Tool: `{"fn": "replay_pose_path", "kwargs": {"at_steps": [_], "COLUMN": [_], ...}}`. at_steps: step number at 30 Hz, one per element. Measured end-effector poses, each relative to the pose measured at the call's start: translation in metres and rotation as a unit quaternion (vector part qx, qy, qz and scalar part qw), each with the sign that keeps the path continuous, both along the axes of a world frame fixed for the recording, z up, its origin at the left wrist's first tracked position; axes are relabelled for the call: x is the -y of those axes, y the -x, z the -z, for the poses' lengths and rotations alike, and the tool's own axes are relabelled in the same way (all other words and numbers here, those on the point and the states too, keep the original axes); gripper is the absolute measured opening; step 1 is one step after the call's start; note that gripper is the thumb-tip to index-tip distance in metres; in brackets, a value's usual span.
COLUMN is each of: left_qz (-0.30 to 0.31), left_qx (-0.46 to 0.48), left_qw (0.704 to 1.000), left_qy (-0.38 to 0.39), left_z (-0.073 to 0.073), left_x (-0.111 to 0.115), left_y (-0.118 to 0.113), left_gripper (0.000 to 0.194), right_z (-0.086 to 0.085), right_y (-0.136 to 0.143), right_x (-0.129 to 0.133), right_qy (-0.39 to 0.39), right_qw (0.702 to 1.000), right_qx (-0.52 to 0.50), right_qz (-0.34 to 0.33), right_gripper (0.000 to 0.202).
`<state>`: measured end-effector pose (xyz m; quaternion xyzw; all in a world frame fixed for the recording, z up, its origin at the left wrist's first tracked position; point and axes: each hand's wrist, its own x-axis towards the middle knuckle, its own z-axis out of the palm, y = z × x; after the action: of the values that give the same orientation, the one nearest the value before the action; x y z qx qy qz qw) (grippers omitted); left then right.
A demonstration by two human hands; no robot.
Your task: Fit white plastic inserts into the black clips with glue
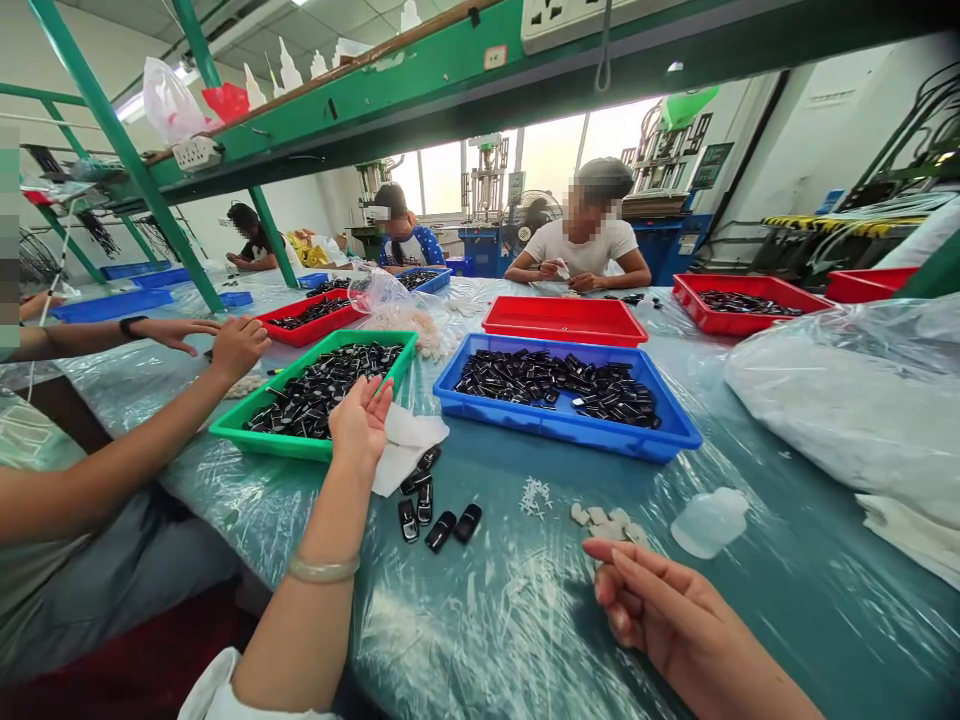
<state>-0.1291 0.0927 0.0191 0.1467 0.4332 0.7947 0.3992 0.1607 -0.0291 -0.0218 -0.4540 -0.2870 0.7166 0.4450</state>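
My left hand (pixel 361 422) is over the right edge of the green tray (pixel 225 430), palm turned up and fingers loosely bent apart; I see nothing in it. Glossy black plastic pieces (pixel 322 385) fill that tray. Beside the hand lies a white cloth or paper (pixel 401 450), with several loose black pieces (pixel 442 530) in front of it. My right hand (pixel 652 600) is just in front of a small pile of whitish flat pieces (pixel 609 522). Its index finger and thumb reach forward a little apart, the other fingers curl in, and nothing shows between them.
Tiny white parts (pixel 535 496) and a translucent squeeze bottle (pixel 709 522) lie nearby. A blue tray (pixel 570 432) of black pieces and red trays (pixel 566 318) stand beyond. A co-worker's arms (pixel 150 430) reach in at left. A plastic-wrapped bundle (pixel 847 380) sits at right; a green shelf (pixel 420 75) crosses overhead.
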Motion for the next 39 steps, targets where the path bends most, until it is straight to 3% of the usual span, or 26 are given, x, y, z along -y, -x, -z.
{"fn": "replay_pose_path", "kwargs": {"at_steps": [4,7,9,13,18,21,23,28,33,36,39], "left_qz": [0.045,0.157,0.264,0.416,0.489,0.513,0.527,0.568,0.701,0.712,0.692], "left_qx": [-0.075,-0.186,-0.281,-0.447,-0.575,-0.615,-0.626,-0.603,-0.411,-0.371,-0.344], "left_qw": [0.996,0.969,0.921,0.786,0.645,0.589,0.567,0.56,0.583,0.596,0.634], "left_qy": [0.007,0.03,0.055,0.097,0.121,0.116,0.096,0.02,0.011,0.005,-0.004], "left_z": [-0.001,0.0,0.003,0.008,0.011,0.013,0.013,0.005,0.008,0.014,0.018], "left_x": [0.003,0.01,0.016,0.026,0.033,0.037,0.041,0.056,0.073,0.076,0.075], "left_y": [-0.005,-0.015,-0.023,-0.032,-0.04,-0.052,-0.06,-0.078,-0.092,-0.099,-0.105], "left_gripper": [0.006,0.015,0.019,0.018,0.025,0.02,0.016,0.017,0.043,0.044,0.038], "right_z": [0.001,0.0,0.0,0.0,-0.001,-0.002,-0.003,-0.006,-0.002,-0.002,-0.005], "right_y": [-0.001,-0.001,0.0,0.0,0.001,0.001,0.003,0.008,0.011,0.013,0.015], "right_x": [0.001,0.001,0.0,0.001,0.003,0.003,0.003,0.006,0.009,0.012,0.014], "right_qy": [0.008,0.01,0.008,0.0,-0.018,-0.03,-0.039,-0.089,-0.147,-0.161,-0.143], "right_qw": [1.0,1.0,1.0,1.0,1.0,0.999,0.999,0.99,0.976,0.97,0.974], "right_qx": [0.003,0.004,0.002,-0.004,-0.007,0.0,0.011,0.104,0.155,0.158,0.148], "right_qz": [-0.006,-0.009,-0.011,-0.013,-0.013,-0.021,-0.026,-0.023,-0.053,-0.091,-0.098], "right_gripper": [0.035,0.035,0.034,0.033,0.03,0.028,0.029,0.037,0.041,0.031,0.027]}}
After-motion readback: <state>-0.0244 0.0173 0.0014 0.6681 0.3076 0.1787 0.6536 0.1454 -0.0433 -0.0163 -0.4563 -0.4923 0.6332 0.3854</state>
